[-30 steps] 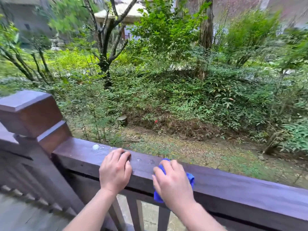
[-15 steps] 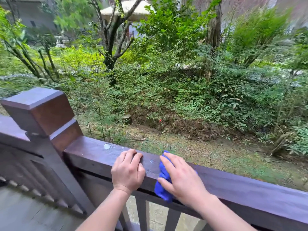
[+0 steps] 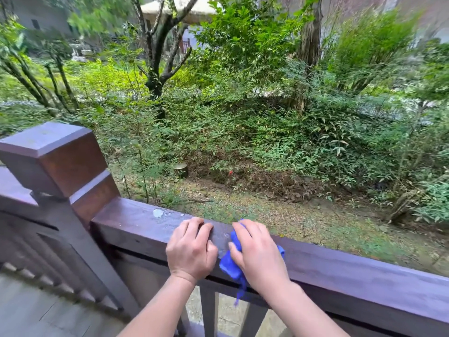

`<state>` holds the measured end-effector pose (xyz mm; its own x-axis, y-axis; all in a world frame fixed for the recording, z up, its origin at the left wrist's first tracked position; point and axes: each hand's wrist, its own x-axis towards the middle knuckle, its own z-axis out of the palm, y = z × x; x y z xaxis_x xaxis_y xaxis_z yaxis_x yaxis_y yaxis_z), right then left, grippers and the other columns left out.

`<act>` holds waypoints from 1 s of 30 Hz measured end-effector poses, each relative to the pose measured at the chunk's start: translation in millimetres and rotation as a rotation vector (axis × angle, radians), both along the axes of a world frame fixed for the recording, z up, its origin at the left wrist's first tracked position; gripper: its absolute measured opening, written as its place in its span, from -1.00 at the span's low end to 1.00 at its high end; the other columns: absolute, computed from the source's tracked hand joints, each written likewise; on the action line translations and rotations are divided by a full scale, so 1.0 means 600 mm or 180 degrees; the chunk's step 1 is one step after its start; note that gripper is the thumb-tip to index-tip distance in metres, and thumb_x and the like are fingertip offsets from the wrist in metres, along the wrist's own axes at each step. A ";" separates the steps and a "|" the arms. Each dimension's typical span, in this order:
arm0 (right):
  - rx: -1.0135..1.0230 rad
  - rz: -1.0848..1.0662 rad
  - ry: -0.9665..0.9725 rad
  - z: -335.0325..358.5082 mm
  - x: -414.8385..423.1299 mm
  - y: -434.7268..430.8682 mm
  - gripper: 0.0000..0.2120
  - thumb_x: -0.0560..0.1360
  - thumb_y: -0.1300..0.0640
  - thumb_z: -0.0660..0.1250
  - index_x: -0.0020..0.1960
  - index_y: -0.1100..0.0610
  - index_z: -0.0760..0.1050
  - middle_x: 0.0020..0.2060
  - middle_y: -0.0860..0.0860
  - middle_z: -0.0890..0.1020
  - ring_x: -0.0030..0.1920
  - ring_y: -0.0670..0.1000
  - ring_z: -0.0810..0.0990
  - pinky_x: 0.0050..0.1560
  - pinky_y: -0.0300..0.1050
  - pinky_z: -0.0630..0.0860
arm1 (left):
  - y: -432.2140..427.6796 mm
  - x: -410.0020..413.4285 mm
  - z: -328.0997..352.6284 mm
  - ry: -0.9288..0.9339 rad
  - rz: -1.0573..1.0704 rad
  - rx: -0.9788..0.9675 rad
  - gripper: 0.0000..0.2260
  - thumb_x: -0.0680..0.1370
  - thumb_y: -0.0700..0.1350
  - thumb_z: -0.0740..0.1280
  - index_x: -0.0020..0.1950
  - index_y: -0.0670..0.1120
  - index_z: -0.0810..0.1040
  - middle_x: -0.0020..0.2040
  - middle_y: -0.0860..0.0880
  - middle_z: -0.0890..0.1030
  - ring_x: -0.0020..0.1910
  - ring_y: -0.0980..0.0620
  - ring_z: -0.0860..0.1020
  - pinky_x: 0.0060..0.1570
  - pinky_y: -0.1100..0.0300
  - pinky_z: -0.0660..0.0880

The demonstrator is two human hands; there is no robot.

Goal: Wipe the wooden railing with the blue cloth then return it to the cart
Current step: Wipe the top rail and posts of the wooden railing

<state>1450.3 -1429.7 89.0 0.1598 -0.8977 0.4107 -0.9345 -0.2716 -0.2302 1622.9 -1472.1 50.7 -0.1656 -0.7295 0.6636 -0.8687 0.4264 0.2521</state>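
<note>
The dark brown wooden railing [image 3: 352, 271] runs from a square corner post on the left down to the lower right. My right hand [image 3: 260, 254] presses the blue cloth [image 3: 229, 267] flat onto the rail's top and front face; a thin strand of cloth hangs below the rail. My left hand [image 3: 192, 249] rests right beside it on the rail top, fingers curled over the far edge, holding nothing else. Water drops and a pale wet patch [image 3: 158, 212] lie on the rail left of my hands. No cart is in view.
The corner post [image 3: 56, 161] stands at the left, with a second rail section running off to the left behind it. Balusters [image 3: 209, 310] hang under the rail. Grey decking [image 3: 36, 310] lies at lower left. Beyond the railing is a garden with shrubs, trees and a small stump [image 3: 181, 170].
My right hand has slid the cloth leftward along the rail until it sits next to my left hand. The view has shifted, so the post appears further right.
</note>
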 end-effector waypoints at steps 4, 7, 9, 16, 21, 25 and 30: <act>0.0251 0.0591 0.0086 0.020 0.029 -0.024 -0.56 0.54 0.00 0.21 0.35 0.18 0.39 0.31 0.11 0.47 0.33 0.12 0.37 0.41 -0.07 0.23 | 0.004 0.001 -0.003 -0.0016 0.0010 -0.0081 -0.72 0.41 -0.07 0.20 -0.03 -0.11 0.64 0.00 -0.12 0.65 -0.09 -0.21 0.59 -0.12 -0.03 0.57; 0.0223 0.0979 0.0214 0.014 -0.015 -0.003 -0.56 0.53 -0.03 0.19 0.35 0.13 0.39 0.33 0.05 0.46 0.35 0.05 0.37 0.42 -0.15 0.18 | 0.003 0.000 -0.005 -0.0014 0.0027 -0.0035 -0.71 0.38 -0.07 0.22 -0.01 -0.09 0.64 0.01 -0.11 0.64 -0.08 -0.20 0.58 -0.09 -0.03 0.55; 0.0157 0.0920 0.0158 0.010 -0.021 -0.007 -0.56 0.51 -0.01 0.23 0.34 0.12 0.41 0.32 0.04 0.48 0.34 0.04 0.39 0.41 -0.17 0.19 | 0.003 0.000 -0.004 -0.0005 0.0011 0.0004 -0.72 0.38 -0.07 0.22 -0.02 -0.09 0.63 0.01 -0.10 0.64 -0.08 -0.19 0.57 -0.07 -0.02 0.53; 0.0243 0.0782 -0.0012 0.014 0.047 -0.054 -0.58 0.53 0.02 0.26 0.34 0.17 0.41 0.33 0.10 0.47 0.35 0.10 0.38 0.39 -0.07 0.27 | 0.015 0.013 0.005 0.0201 -0.0225 0.0406 -0.77 0.53 -0.10 0.20 0.04 -0.10 0.61 0.14 -0.04 0.64 0.09 -0.13 0.60 0.10 -0.03 0.56; -0.0036 0.0910 0.0250 0.007 0.049 -0.066 -0.60 0.43 0.03 0.40 0.20 0.19 0.51 0.16 0.11 0.59 0.16 0.11 0.55 0.23 -0.05 0.47 | 0.025 0.095 0.036 -0.0052 -0.0131 -0.0116 -0.81 0.48 -0.15 0.27 0.02 -0.09 0.63 0.03 -0.07 0.63 0.03 -0.09 0.60 0.31 -0.16 0.46; -0.0109 0.0857 0.0267 0.014 0.114 -0.083 -0.57 0.34 0.05 0.50 0.14 0.22 0.56 0.06 0.13 0.63 0.07 0.13 0.60 0.12 -0.05 0.54 | -0.003 0.217 0.149 -0.0562 0.0707 -0.1095 -0.76 0.46 -0.18 0.24 0.05 -0.14 0.64 0.09 -0.19 0.60 0.16 -0.21 0.55 0.43 -0.20 0.34; 0.0191 0.0764 -0.0103 0.022 0.178 -0.130 -0.56 0.57 -0.02 0.20 0.38 0.16 0.34 0.31 0.07 0.45 0.31 0.11 0.37 0.37 -0.07 0.28 | -0.090 0.341 0.278 -0.1240 0.1574 -0.1176 -0.65 0.47 -0.14 0.27 0.22 -0.18 0.58 0.28 -0.30 0.54 0.33 -0.32 0.45 0.42 -0.27 0.30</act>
<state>1556.9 -1507.4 102.1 0.3589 -0.8586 0.3662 -0.8368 -0.4698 -0.2814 1827.7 -1526.4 217.6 -0.1491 -0.5200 0.8411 -0.9791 -0.0416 -0.1992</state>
